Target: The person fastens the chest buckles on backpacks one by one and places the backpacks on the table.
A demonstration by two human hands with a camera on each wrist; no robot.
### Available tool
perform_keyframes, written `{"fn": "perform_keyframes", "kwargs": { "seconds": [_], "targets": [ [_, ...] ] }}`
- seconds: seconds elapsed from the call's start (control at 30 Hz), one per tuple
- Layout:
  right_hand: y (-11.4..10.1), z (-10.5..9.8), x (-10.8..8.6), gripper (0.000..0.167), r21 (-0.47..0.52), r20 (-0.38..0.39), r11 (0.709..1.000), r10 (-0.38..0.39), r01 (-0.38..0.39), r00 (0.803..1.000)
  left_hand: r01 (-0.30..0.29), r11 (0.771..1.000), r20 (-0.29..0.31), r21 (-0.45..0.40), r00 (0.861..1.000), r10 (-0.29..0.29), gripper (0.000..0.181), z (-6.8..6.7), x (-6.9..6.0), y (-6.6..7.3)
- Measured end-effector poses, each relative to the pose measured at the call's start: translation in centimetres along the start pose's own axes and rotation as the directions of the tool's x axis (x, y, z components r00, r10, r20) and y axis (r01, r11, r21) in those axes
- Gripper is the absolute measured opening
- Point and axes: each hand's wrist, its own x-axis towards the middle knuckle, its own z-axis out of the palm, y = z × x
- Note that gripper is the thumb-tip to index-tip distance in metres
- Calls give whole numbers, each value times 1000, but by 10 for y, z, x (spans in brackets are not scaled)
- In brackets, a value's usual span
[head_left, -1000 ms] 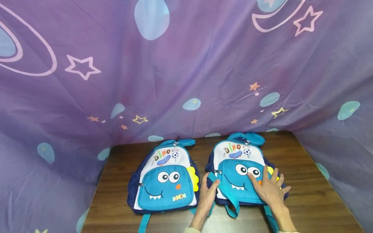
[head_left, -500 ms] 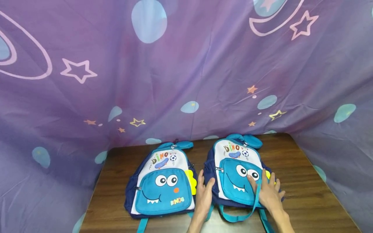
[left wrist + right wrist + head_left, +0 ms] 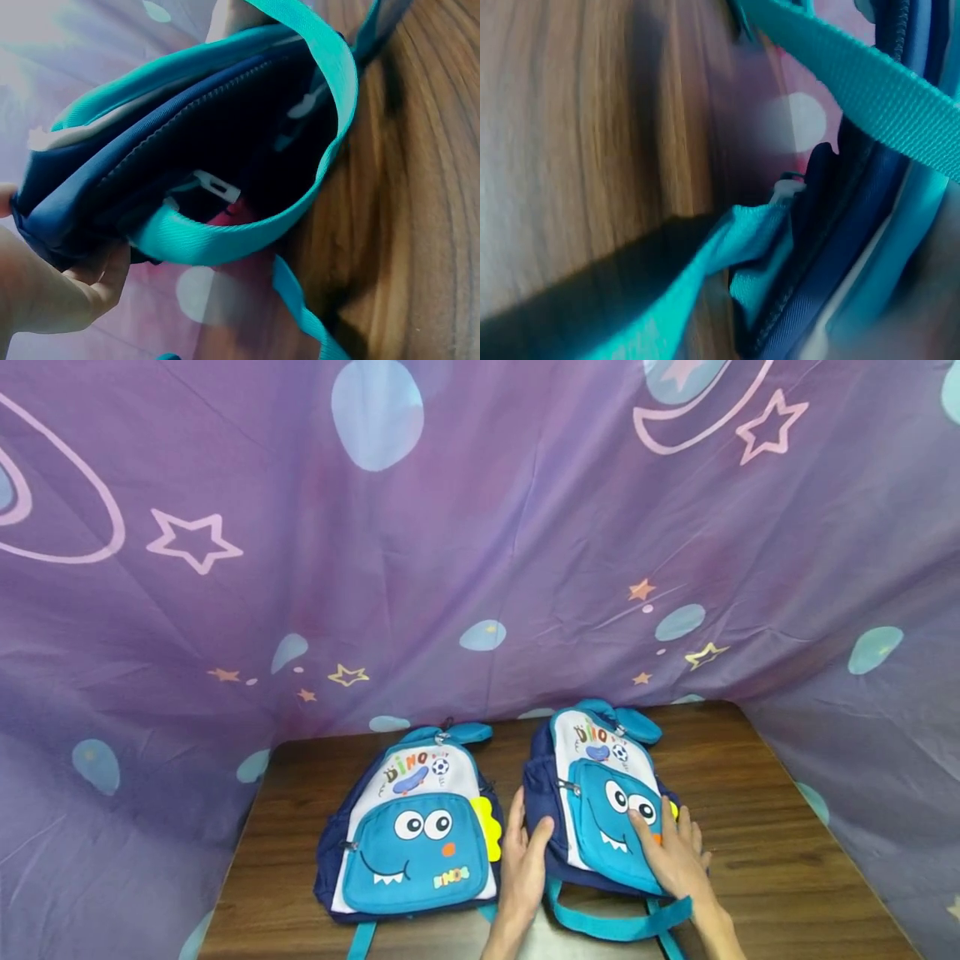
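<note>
A blue, white and navy dinosaur backpack (image 3: 596,802) is held between both hands on the right part of the table. My left hand (image 3: 523,868) grips its navy left side, thumb toward the front. In the left wrist view, fingers (image 3: 101,281) curl at the bag's navy edge (image 3: 56,199). My right hand (image 3: 678,856) holds the opposite side, its thumb lying on the front pocket near the printed eyes. A teal strap (image 3: 618,927) loops below the bag. The bag stands tilted and turned, showing its left side. Its back is hidden in the head view.
A matching backpack (image 3: 416,852) lies just left of my left hand, with a teal strap (image 3: 362,941) trailing toward the front. The brown wooden table (image 3: 787,827) backs onto a purple curtain (image 3: 450,543) with stars, which also hangs at both sides.
The right backpack has turned, so more of its left side shows. My left hand has let go of the teal strap and taken the bag's side. The strap now hangs below the bag.
</note>
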Motion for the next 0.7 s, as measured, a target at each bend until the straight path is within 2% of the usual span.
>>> {"fn": "perform_keyframes", "kwargs": {
  "seconds": [0.13, 0.2, 0.3, 0.37, 0.43, 0.53, 0.7],
  "targets": [
    [-6, 6, -6, 103, 40, 12, 999, 0, 0, 1000, -81, 997, 15, 0, 997, 81, 62, 1, -5, 7],
    [-9, 8, -8, 101, 59, 20, 998, -3, 2, 1000, -113, 993, 15, 29, 994, 113, 60, 2, -8, 10],
    [-12, 11, -11, 99, 74, 24, 997, -9, 7, 1000, -129, 988, 22, 80, 992, 128, 59, 3, -10, 15],
    [-13, 12, -12, 100, 85, 31, 996, -6, 3, 999, -124, 986, 43, 111, 992, 120, 60, 3, -11, 17],
    [-14, 13, -12, 100, 94, 34, 996, -5, 2, 999, -149, 980, 68, 132, 988, 141, 62, 4, -12, 19],
    [-16, 14, -14, 98, 112, 40, 994, -24, 19, 999, -213, 965, 99, 152, 975, 199, 66, 5, -14, 21],
    [-21, 18, -18, 94, 172, 45, 984, -65, 56, 997, -339, 926, 117, 169, 939, 322, 69, 9, -14, 26]
  ]
}}
